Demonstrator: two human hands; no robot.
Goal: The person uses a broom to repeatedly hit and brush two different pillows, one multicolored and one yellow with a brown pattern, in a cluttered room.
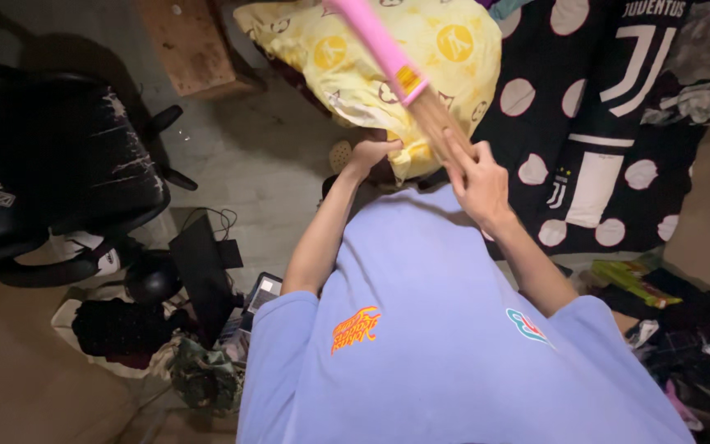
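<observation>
Overhead, a person in a pale blue T-shirt (421,329) leans over a bed, both bare arms stretched forward. The right hand (477,181) is clenched around the bristle end of a broom (408,82), fingers wrapped on the straw-coloured bundle just below the pink handle, which slants up and to the left out of the top of the view. A small yellow label sits on the handle where pink meets straw.

The left hand (369,154) rests on the lower edge of a yellow pillow (388,57), fingers curled over the fabric, pinching the pillow's edge; how firmly it grasps cannot be told. The pillow, printed with round orange marks, lies at the near-left part of the bed, just left of the broom bundle and partly behind it.

To the right, a black blanket with white dots (536,107) covers the bed, and a black-and-white striped football shirt (618,107) lies spread on it. Crumpled clothes (684,329) are heaped at the lower right beside the bed.

On the left stands a worn black office chair (51,164) on a grey floor (256,156). A wooden box (195,45) sits beyond it near the pillow. Dark bags, cables and a black flat object (203,279) clutter the floor beside the person's left arm.
</observation>
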